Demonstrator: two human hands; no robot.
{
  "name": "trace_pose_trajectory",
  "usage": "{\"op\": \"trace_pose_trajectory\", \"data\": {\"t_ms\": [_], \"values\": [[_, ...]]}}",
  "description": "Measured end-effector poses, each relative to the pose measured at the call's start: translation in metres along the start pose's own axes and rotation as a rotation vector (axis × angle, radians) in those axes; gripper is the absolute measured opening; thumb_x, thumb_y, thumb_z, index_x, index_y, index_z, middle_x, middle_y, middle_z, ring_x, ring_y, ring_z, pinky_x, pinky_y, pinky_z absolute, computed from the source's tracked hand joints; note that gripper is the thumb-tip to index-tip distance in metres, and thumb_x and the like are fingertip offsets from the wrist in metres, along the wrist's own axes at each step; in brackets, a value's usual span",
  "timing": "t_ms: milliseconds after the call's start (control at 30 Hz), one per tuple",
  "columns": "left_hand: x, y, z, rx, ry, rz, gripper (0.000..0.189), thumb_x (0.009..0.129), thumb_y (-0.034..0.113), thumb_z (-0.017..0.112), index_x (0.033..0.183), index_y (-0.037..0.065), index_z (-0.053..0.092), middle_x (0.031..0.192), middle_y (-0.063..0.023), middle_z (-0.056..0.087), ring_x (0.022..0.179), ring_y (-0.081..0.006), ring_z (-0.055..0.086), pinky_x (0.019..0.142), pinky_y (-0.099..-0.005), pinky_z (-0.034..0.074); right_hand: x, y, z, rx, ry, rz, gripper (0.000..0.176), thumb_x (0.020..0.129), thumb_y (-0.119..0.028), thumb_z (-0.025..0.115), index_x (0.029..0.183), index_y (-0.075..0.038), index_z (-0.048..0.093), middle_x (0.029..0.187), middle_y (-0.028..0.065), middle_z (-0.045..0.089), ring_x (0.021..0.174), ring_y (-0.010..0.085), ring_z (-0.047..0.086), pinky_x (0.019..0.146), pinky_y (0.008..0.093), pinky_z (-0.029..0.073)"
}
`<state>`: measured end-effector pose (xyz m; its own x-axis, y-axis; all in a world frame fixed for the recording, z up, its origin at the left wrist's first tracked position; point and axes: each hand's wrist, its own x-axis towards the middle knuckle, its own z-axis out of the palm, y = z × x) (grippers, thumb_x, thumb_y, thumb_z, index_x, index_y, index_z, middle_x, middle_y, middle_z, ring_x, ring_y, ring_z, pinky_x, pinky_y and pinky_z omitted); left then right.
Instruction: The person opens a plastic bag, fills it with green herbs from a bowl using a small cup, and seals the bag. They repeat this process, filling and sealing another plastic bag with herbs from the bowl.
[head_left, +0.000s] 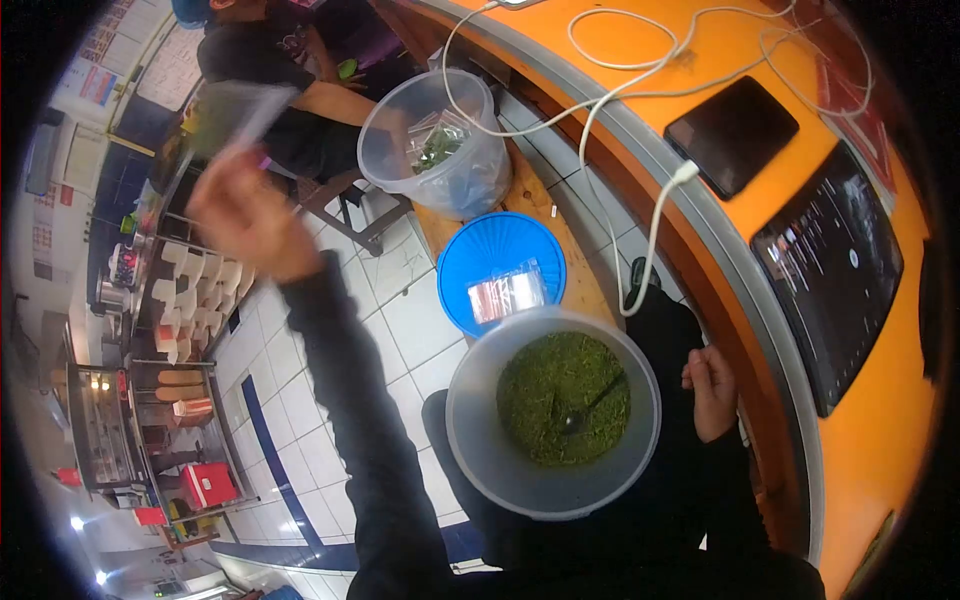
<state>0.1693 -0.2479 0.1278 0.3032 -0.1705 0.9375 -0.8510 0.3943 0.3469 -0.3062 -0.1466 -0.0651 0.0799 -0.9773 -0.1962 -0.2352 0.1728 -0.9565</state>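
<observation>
My left hand (250,215) is raised at the left, blurred by motion, its fingers pinched on a clear plastic bag (235,115). Whatever the bag contains is too smeared to make out. Near the orange counter's edge rests my right hand (712,392), its fingers curled in and nothing visible in them. Between my arms stands a translucent plastic bucket (475,450) with chopped green herbs (535,375) inside. A dark spoon (590,405) lies in the herbs. Just beyond it, a blue lid (465,255) carries a pack of small clear bags (507,292).
A second translucent bucket (377,150), holding bagged greens (440,145), stands on a wooden bench (580,270). A person (255,60) sits behind it, one arm reaching in. The orange counter (720,230) holds a phone (732,135), a tablet (830,270) and a white cable (590,130).
</observation>
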Motion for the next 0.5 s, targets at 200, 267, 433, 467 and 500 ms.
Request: {"op": "trace_pose_trajectory", "data": {"t_ms": [200,267,433,467,500], "values": [[-0.130,-0.083,0.042,0.467,-0.790,0.052,0.062,0.100,0.023,0.073,0.152,-0.001,0.048,0.155,-0.0235,0.051,0.146,-0.0395,0.047,0.120,-0.0475,0.036,0.074,0.038,0.049,-0.165,-0.266,-0.115,0.025,0.109,-0.025,0.060,0.101,-0.001,0.066,0.078,0.0078,0.063,0.072,0.0149,0.061,0.068,0.0331,0.049],[-0.147,-0.063,0.024,0.287,-0.548,-0.090,0.058,0.100,0.020,0.072,0.149,-0.003,0.050,0.152,-0.0241,0.052,0.144,-0.0392,0.048,0.120,-0.0472,0.036,0.103,0.034,0.072,-0.183,-0.310,-0.107,0.021,0.107,-0.021,0.062,0.105,-0.001,0.067,0.080,0.0091,0.066,0.072,0.0164,0.063,0.068,0.0341,0.051],[-0.280,-0.066,-0.035,0.218,-0.523,-0.844,0.051,0.097,0.023,0.076,0.138,-0.001,0.057,0.133,-0.0176,0.061,0.118,-0.0311,0.063,0.100,-0.0430,0.051,0.171,0.065,0.159,-0.133,-0.421,-0.103,0.018,0.105,-0.014,0.064,0.117,0.000,0.068,0.098,0.0091,0.073,0.091,0.0145,0.071,0.081,0.0310,0.056],[-0.300,-0.061,-0.035,0.223,-0.611,-0.970,0.054,0.095,0.026,0.079,0.137,-0.001,0.058,0.128,-0.0168,0.062,0.113,-0.0302,0.065,0.094,-0.0428,0.053,0.180,0.078,0.175,-0.126,-0.420,-0.185,0.018,0.104,-0.012,0.065,0.117,0.000,0.069,0.096,0.0088,0.073,0.089,0.0144,0.071,0.079,0.0309,0.057],[-0.309,-0.060,-0.033,0.254,-0.711,-0.937,0.059,0.092,0.030,0.082,0.137,0.001,0.058,0.123,-0.0169,0.063,0.112,-0.0299,0.065,0.091,-0.0431,0.054,0.188,0.085,0.187,-0.137,-0.430,-0.179,0.018,0.104,-0.012,0.065,0.117,0.000,0.069,0.096,0.0088,0.073,0.089,0.0144,0.071,0.079,0.0309,0.057]]}}
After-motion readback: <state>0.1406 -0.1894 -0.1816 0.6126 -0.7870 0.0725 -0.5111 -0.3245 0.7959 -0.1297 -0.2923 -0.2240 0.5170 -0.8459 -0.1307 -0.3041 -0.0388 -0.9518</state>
